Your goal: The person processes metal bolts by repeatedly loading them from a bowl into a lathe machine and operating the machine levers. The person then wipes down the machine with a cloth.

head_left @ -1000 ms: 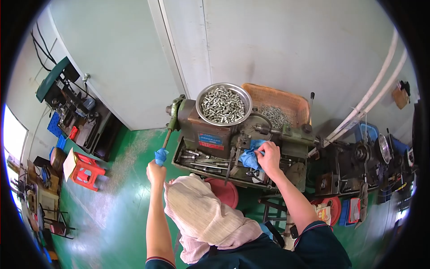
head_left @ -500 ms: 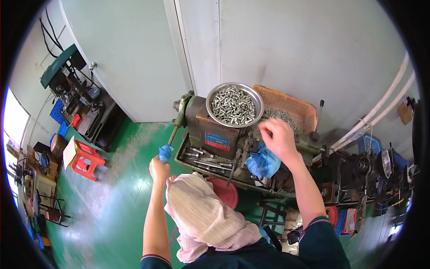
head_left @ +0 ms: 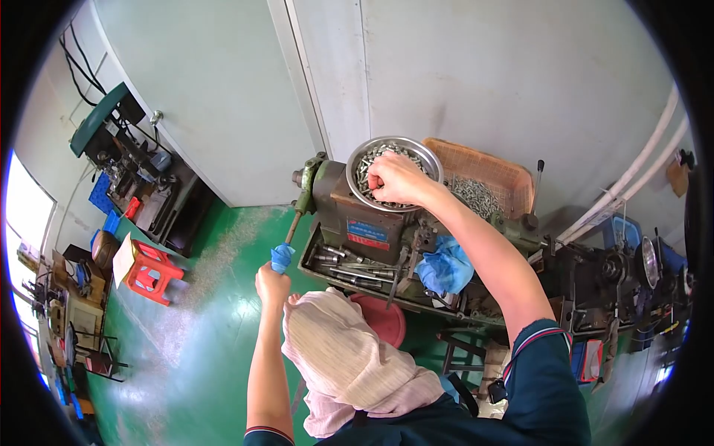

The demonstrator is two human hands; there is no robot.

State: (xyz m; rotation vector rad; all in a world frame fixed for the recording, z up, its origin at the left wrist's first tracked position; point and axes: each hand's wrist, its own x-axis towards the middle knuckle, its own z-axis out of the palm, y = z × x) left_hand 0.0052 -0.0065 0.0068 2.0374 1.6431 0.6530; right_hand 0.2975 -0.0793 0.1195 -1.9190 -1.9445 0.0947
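My left hand (head_left: 272, 285) is closed round the lower end of a lever (head_left: 294, 227), just below the blue cloth (head_left: 282, 256) wrapped on it. Over the steel bowl (head_left: 433, 157) of small metal parts (head_left: 366, 165) is my right hand (head_left: 393, 179), its fingers curled down at the parts. Whether it grips a part is hidden. The bowl rests on top of the machine (head_left: 335, 195). Another blue cloth (head_left: 445, 267) lies on the machine's right part, under my right forearm.
An orange basket (head_left: 513, 177) with small metal pieces stands behind the machine. Tools lie in the tray (head_left: 349, 269) in front. A red stool (head_left: 151, 273) and a drill press (head_left: 111, 130) are at the left. A red basin (head_left: 381, 320) sits below.
My right hand has left the blue cloth at the machine and moved up and left to the bowl. My left hand has stayed on the lever. The view has shifted slightly.
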